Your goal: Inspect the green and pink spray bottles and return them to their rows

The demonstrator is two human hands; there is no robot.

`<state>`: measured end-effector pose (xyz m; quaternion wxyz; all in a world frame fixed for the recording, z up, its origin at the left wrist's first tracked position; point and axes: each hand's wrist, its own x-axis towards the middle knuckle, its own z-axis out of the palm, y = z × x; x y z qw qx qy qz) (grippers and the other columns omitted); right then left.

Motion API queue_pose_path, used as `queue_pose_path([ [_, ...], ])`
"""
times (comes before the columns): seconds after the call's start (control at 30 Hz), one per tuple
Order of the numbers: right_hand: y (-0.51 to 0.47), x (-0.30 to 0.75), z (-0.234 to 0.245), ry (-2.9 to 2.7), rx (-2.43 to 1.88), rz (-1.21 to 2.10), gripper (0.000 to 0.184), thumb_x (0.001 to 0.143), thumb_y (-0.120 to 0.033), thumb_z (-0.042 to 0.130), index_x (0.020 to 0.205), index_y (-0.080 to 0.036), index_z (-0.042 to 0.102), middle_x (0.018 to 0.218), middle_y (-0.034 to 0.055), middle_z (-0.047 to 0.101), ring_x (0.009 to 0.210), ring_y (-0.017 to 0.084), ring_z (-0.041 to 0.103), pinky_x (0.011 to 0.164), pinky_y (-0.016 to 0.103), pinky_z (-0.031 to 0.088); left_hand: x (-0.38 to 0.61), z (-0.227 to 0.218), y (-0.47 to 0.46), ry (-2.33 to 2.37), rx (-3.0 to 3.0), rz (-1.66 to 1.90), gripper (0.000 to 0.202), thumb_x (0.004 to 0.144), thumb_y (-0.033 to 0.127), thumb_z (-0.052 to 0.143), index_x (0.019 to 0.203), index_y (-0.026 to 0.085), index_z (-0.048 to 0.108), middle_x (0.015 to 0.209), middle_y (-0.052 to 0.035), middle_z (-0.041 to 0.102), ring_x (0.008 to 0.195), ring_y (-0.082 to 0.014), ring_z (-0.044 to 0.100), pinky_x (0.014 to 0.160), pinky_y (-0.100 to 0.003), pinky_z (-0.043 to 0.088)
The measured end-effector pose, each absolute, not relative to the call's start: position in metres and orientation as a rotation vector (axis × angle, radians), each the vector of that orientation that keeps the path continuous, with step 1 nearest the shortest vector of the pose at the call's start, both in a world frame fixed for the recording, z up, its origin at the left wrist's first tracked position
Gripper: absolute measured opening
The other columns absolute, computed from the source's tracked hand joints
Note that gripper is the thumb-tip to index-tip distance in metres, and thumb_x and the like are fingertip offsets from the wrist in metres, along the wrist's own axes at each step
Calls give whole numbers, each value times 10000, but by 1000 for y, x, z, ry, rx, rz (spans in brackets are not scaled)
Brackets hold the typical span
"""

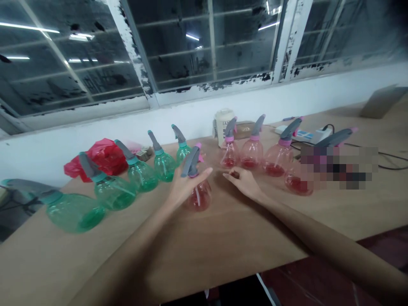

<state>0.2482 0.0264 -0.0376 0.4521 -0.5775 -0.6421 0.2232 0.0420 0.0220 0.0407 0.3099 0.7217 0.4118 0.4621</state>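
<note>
My left hand is wrapped around the neck of a pink spray bottle with a grey and pink trigger head, which stands on the table with a little red liquid inside. To its right, my right hand is apart from the bottle, its fingers loosely curled and the thumb pointing left, with nothing visible between them. Several more pink spray bottles stand in a row beyond and to the right of that hand. On the left is a row of several green spray bottles with grey heads and green liquid.
Behind the green bottles lies a red plastic bag. A white container stands by the wall. Farther right are a power strip with cables and a cardboard piece. A blurred patch covers part of the right side.
</note>
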Motion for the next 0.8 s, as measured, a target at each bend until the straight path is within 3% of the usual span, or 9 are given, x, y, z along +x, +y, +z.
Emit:
queue_pose_path([
  [0.1, 27, 248, -38, -1596, -1426, 542, 252, 798, -403, 540, 639, -208, 531, 701, 24, 642, 687, 181, 589, 684, 301, 419, 24, 27, 13, 1269, 2066, 1042, 510, 716, 466, 713, 1138, 212, 579, 1040, -77, 674, 962, -277, 641, 881, -454, 477],
  [0.2, 27, 247, -39, -1603, -1429, 534, 245, 794, -398, 546, 640, -208, 535, 702, 24, 644, 689, 182, 588, 687, 305, 419, 5, 16, -4, 1380, 2145, 1047, 694, 689, 470, 734, 1265, 216, 443, 1263, -115, 551, 1126, -301, 556, 947, -481, 430],
  [0.27, 26, 246, -39, -1608, -1427, 535, 241, 792, -390, 552, 635, -206, 542, 697, 24, 645, 685, 181, 587, 686, 305, 419, -2, 10, -16, 1478, 2136, 1073, 718, 702, 473, 723, 1292, 238, 388, 1315, -111, 495, 1143, -294, 540, 948, -476, 428],
  [0.4, 27, 247, -37, -1614, -1417, 536, 236, 789, -376, 553, 626, -205, 550, 681, 24, 644, 672, 179, 588, 682, 303, 419, -1, 5, -29, 1600, 2110, 1044, 566, 737, 492, 682, 1200, 256, 458, 1208, -81, 559, 1108, -287, 555, 955, -474, 408],
  [0.53, 30, 251, -35, -1593, -1408, 509, 236, 796, -389, 538, 648, -206, 556, 724, 28, 656, 694, 177, 598, 684, 293, 427, 16, 8, -15, 1584, 2115, 1016, 593, 755, 522, 651, 1241, 245, 453, 1203, -94, 580, 1118, -287, 549, 972, -439, 383],
  [0.8, 38, 258, -39, -1537, -1454, 459, 230, 794, -397, 539, 668, -208, 575, 737, 36, 664, 712, 192, 620, 695, 305, 438, 63, 24, 30, 1857, 2248, 765, 658, 824, 577, 531, 1318, 157, 418, 1246, -197, 565, 1118, -343, 551, 912, -430, 415],
])
